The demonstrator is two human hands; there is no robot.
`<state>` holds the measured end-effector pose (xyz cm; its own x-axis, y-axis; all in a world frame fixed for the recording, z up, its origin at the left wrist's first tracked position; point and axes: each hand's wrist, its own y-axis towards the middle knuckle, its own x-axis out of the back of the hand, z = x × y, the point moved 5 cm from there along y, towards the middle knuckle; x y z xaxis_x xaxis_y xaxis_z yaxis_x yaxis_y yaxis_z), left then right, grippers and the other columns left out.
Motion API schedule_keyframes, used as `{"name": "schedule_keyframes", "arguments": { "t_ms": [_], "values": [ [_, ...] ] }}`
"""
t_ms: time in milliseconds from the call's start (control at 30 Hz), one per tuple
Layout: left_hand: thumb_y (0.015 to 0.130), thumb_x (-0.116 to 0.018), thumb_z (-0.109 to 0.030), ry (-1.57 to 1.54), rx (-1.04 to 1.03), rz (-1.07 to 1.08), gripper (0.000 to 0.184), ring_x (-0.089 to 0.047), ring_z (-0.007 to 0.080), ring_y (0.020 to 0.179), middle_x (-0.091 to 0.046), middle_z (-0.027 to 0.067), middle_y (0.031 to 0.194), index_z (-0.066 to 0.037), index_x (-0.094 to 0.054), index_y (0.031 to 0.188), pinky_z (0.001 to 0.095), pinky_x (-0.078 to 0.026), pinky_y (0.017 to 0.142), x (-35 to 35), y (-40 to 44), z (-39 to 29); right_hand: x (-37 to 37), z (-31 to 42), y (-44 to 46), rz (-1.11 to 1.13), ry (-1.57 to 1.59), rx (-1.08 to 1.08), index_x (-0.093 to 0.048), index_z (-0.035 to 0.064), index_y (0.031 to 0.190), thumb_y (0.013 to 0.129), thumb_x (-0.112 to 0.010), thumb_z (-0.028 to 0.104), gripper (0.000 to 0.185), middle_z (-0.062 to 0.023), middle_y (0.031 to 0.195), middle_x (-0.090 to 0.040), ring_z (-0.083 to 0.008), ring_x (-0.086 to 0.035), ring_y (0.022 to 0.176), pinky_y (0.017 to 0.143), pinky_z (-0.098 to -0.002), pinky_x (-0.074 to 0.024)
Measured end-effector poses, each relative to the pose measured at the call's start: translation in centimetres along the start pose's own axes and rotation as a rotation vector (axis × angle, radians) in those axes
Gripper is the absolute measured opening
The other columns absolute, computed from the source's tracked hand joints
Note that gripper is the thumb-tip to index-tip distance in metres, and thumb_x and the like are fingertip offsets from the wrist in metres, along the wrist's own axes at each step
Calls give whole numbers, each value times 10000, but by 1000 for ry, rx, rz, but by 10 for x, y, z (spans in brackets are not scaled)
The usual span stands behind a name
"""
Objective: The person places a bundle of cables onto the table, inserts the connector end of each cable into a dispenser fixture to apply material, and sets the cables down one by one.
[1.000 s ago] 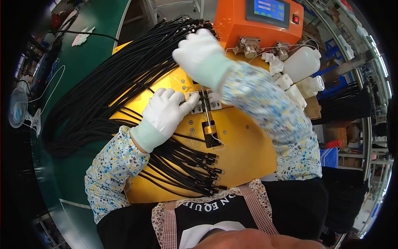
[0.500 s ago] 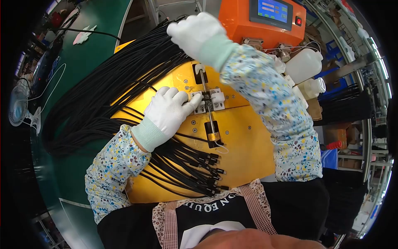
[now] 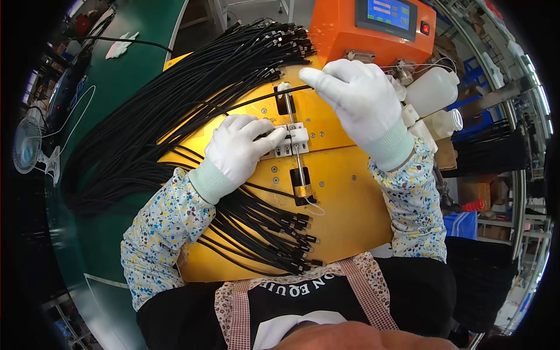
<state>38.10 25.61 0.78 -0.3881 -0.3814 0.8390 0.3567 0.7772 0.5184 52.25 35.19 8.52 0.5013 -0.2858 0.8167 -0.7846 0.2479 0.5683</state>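
Observation:
My right hand (image 3: 356, 102), in a white glove, pinches the end of one black cable (image 3: 265, 97) that runs up from the left over the yellow plate (image 3: 350, 204). The fingers of my left hand (image 3: 239, 146), also gloved, rest against the left side of the small metal fixture (image 3: 291, 140) at the plate's middle; whether they hold anything is hidden. A thick bundle of black cables (image 3: 134, 116) curves along the left, its connectors at the top. More cable ends (image 3: 280, 233) fan out below my left hand.
An orange machine (image 3: 338, 35) with a lit screen stands behind the plate. White plastic bottles (image 3: 431, 90) are at its right. On the green table (image 3: 131, 64) lies a pale glove (image 3: 121, 45). A small fan (image 3: 27, 148) is at far left.
My right hand has come from the top of the cable bundle down and to the right, drawing one cable along. My left hand has hardly moved.

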Motion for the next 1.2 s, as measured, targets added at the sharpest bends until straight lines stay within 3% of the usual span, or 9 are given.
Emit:
{"name": "schedule_keyframes", "arguments": {
  "t_ms": [167,233,300,367,500,733,933,1033,1200],
  "values": [
    [714,-623,-22,-38,198,166,367,-600,234,860,-646,37,914,-120,-699,1060,355,-482,778,7,-1,-2,-9,-7,-7,90,2,-201,-645,137,994,819,-640,167,178,-41,795,-592,-233,-622,765,680,-367,-482],
    [688,-651,-14,-342,54,484,387,-607,260,917,-648,62,961,-116,-695,1059,374,-484,818,32,4,-21,-18,-6,-17,184,262,-267,-646,116,963,823,-656,191,159,-62,825,-615,-257,-632,793,691,-382,-493],
    [652,-706,-24,-238,-20,125,428,-584,335,1057,-635,107,1112,-113,-682,1070,428,-457,929,67,17,-49,-24,6,-27,282,459,-293,-649,99,936,820,-669,203,157,-79,844,-631,-275,-638,809,697,-392,-503],
    [687,-701,-18,-25,142,-73,421,-614,302,947,-643,93,1000,-118,-682,1096,391,-486,851,61,22,-44,-29,26,-34,383,585,-265,-654,87,913,809,-680,201,156,-92,851,-642,-287,-640,816,699,-396,-510],
    [783,-640,-45,-364,339,105,383,-603,265,806,-596,69,799,-123,-633,1158,363,-502,663,8,1,-7,-37,21,-40,329,733,-428,-676,50,882,816,-687,124,99,-96,810,-632,-250,-635,701,637,-332,-499],
    [799,-597,-78,-32,230,123,371,-585,226,794,-545,51,842,-146,-628,1162,348,-505,620,-4,-6,-4,-50,13,-42,248,488,-209,-679,71,870,818,-669,113,68,-83,785,-616,-265,-624,697,628,-350,-493],
    [807,-570,-118,98,145,185,382,-566,202,771,-507,38,828,-127,-571,1189,332,-505,619,-5,-4,-9,-46,-1,-19,239,401,-249,-672,98,866,828,-648,129,54,-68,821,-625,-266,-624,776,696,-361,-490],
    [801,-565,-117,133,117,215,399,-562,196,768,-502,37,839,-109,-557,1199,326,-504,624,-7,-6,-11,-62,9,26,282,61,-10,-693,116,865,812,-651,190,100,-49,851,-658,-229,-646,858,763,-358,-492],
    [792,-568,-117,145,90,220,411,-560,195,769,-496,41,837,-104,-557,1202,320,-506,633,-6,-4,-11,-134,25,80,880,-238,72,-734,88,883,788,-652,151,140,-58,851,-716,-215,-685,883,750,-346,-503]
  ]
}}
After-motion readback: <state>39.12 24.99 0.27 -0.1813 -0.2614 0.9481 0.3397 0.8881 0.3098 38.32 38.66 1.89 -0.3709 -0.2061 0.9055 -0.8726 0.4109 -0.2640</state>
